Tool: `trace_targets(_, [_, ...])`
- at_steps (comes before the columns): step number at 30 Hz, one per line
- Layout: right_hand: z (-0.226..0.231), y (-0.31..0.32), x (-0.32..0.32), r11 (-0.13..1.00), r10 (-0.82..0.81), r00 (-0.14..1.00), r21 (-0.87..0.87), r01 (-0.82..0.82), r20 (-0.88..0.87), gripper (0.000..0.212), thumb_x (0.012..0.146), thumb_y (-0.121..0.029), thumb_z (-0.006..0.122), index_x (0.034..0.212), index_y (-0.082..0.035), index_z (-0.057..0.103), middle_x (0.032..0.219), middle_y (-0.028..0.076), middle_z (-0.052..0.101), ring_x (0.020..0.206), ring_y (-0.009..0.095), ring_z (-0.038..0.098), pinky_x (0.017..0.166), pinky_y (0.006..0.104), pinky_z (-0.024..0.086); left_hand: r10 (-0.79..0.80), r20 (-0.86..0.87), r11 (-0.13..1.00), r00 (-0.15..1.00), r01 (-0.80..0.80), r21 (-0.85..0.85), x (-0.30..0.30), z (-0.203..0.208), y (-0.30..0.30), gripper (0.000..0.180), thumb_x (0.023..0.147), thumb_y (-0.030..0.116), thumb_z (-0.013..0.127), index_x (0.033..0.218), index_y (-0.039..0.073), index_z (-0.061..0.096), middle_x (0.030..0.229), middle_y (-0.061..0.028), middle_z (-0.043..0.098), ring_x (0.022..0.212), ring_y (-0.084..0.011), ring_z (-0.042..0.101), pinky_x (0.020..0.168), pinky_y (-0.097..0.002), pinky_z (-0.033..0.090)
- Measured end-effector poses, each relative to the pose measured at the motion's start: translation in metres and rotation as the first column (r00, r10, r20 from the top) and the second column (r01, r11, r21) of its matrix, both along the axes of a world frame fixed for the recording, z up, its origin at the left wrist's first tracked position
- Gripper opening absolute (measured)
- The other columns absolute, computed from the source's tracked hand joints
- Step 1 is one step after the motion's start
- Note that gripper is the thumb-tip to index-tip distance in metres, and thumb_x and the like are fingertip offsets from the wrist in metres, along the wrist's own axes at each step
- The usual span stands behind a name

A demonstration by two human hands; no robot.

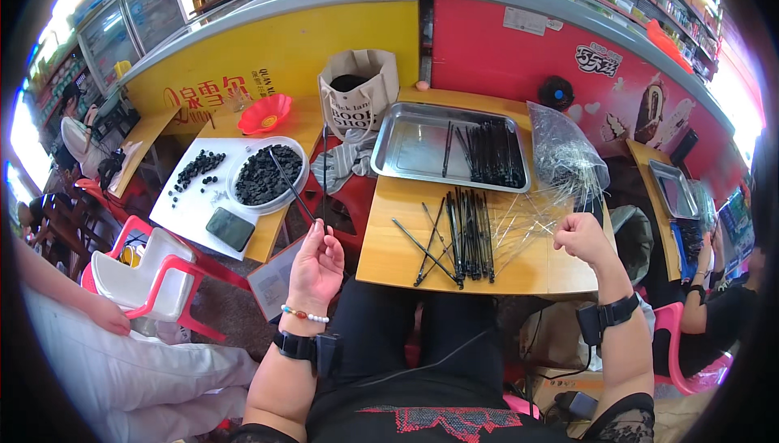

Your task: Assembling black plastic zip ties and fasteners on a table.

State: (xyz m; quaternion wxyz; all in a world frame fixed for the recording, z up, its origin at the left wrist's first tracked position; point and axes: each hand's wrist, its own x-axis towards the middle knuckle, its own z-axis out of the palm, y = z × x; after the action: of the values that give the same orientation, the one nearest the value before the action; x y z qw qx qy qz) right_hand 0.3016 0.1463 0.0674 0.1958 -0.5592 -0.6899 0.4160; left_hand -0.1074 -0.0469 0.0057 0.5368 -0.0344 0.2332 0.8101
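Note:
My left hand (316, 260) is raised left of the wooden table (527, 268), its fingers closed on thin black rods; two of them point up and away. Over the table's right side my right hand (583, 238) is closed, fingers curled in; anything inside it is too small to make out. Thin pale wires (519, 220) spread beside it, coming from a clear plastic bag (560, 147). Loose black rods (471, 236) lie in front of me, some crossed. Behind them, a metal tray (410, 143) holds more black rods (497, 151) on its right side.
On the left, a white board (182, 212) bears small black pieces (199, 169), a phone (230, 228) and a round tub of black pieces (269, 177). A red dish (264, 113) and a tote bag (357, 90) stand behind. People sit or stand at both sides; a pink-and-white chair (150, 273) is left.

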Motion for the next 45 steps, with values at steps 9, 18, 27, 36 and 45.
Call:
trace_targets(9, [0.012, -0.011, 0.006, 0.896, 0.019, 0.943, 0.413, -0.164, 0.332, 0.016, 0.067, -0.014, 0.062, 0.068, 0.002, 0.062, 0.066, 0.017, 0.062, 0.063, 0.029, 0.063, 0.061, 0.0356, 0.050, -0.070, -0.011, 0.993, 0.997, 0.069, -0.091, 0.013, 0.012, 0.016, 0.011, 0.090, 0.016, 0.061, 0.098, 0.009, 0.062, 0.085, -0.0014, 0.063, 0.069, -0.0086, 0.061, 0.065, -0.0229, 0.056])
trace_targets(18, [0.005, -0.017, 0.000, 0.901, 0.019, 0.969, 0.416, -0.125, 0.248, 0.017, 0.072, -0.015, 0.060, 0.073, 0.002, 0.062, 0.071, 0.019, 0.063, 0.069, 0.033, 0.064, 0.066, 0.0375, 0.051, -0.563, -0.225, 0.826, 0.796, 0.551, -0.119, 0.114, 0.020, 0.040, 0.009, 0.093, 0.018, 0.056, 0.098, 0.013, 0.061, 0.085, -0.0002, 0.064, 0.082, -0.0149, 0.063, 0.075, -0.0329, 0.052])
trace_targets(27, [-0.016, -0.035, 0.026, 0.975, 0.025, 0.987, 0.213, -0.060, 0.159, 0.016, 0.081, -0.014, 0.061, 0.079, 0.002, 0.062, 0.070, 0.014, 0.064, 0.063, 0.024, 0.062, 0.061, 0.0339, 0.049, -0.664, -0.177, 0.747, 0.726, 0.653, -0.125, 0.147, 0.017, 0.068, 0.008, 0.093, 0.014, 0.055, 0.098, 0.012, 0.061, 0.085, -0.0016, 0.064, 0.080, -0.0150, 0.063, 0.075, -0.0325, 0.052])
trace_targets(36, [-0.055, -0.045, 0.044, 0.927, -0.157, 0.936, -0.373, 0.030, -0.315, 0.012, 0.090, -0.015, 0.056, 0.084, -0.005, 0.058, 0.062, 0.000, 0.053, 0.050, 0.006, 0.043, 0.044, 0.0234, 0.034, -0.674, -0.129, 0.738, 0.727, 0.659, -0.146, 0.149, 0.009, 0.071, 0.007, 0.093, 0.011, 0.055, 0.097, 0.011, 0.061, 0.084, -0.0023, 0.064, 0.073, -0.0125, 0.063, 0.072, -0.0311, 0.053])
trace_targets(45, [-0.067, -0.049, 0.013, 0.731, -0.494, 0.659, -0.681, -0.038, -0.567, 0.011, 0.093, -0.016, 0.054, 0.087, -0.008, 0.055, 0.061, -0.002, 0.048, 0.046, 0.005, 0.035, 0.043, 0.0214, 0.028, -0.687, -0.103, 0.726, 0.719, 0.678, -0.112, 0.152, 0.007, 0.069, 0.008, 0.091, 0.010, 0.057, 0.097, 0.010, 0.062, 0.085, -0.0027, 0.065, 0.072, -0.0120, 0.063, 0.073, -0.0301, 0.052])
